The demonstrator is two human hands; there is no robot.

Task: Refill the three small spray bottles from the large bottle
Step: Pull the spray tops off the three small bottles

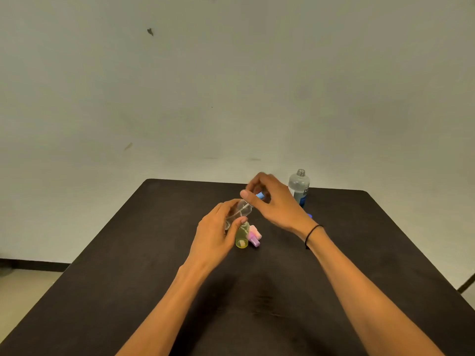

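My left hand grips a small clear spray bottle, held tilted above the table. My right hand pinches the bottle's blue spray top at the neck. Just below, a yellow-green small bottle lies on the table, and a pink small bottle lies touching it on the right. The large clear bottle with a blue label stands uncapped at the back right. A blue cap shows partly behind my right wrist.
The dark table fills the lower view, its far edge against a pale wall. Floor shows past the table's left and right edges.
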